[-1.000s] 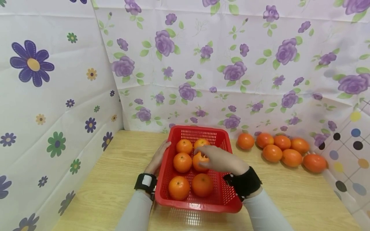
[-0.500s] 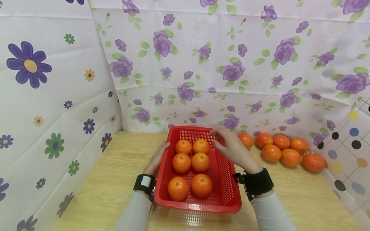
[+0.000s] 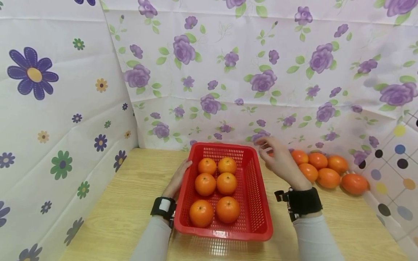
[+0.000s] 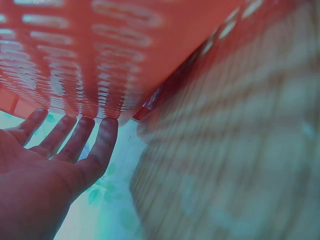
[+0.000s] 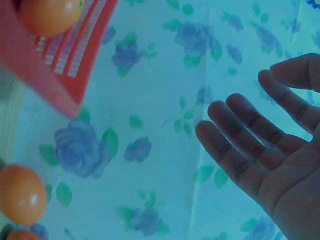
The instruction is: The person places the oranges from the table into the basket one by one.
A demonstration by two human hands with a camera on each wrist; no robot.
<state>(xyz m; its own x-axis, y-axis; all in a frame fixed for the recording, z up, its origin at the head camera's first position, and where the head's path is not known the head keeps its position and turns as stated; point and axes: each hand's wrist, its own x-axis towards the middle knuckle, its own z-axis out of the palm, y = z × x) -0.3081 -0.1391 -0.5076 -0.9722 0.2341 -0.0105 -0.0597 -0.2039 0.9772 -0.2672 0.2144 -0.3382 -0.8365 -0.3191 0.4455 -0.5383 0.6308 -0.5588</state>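
A red perforated basket (image 3: 258,188) stands on the table with several oranges (image 3: 205,184) inside, in two columns toward its left. My left hand (image 3: 177,179) lies along the basket's left outer wall. In the left wrist view its fingertips (image 4: 106,130) touch the slotted side, fingers nearly straight. Beyond the basket's right rim, my right hand (image 3: 281,159) hovers in the air with nothing in it. Its fingers (image 5: 240,125) are loosely bent in the right wrist view. One tomato-like orange-red fruit is mostly hidden behind this hand in the head view.
Several orange-red fruits (image 3: 328,178) lie grouped on the wooden table (image 3: 130,210) at the back right. A floral sheet (image 3: 228,72) hangs behind the table, and another patterned sheet (image 3: 65,127) stands on the left. A dotted panel (image 3: 398,174) borders the right side.
My right hand has moved from above the oranges, over the basket's right rim, to the right near the loose fruits. My left hand has stayed at the basket's side.
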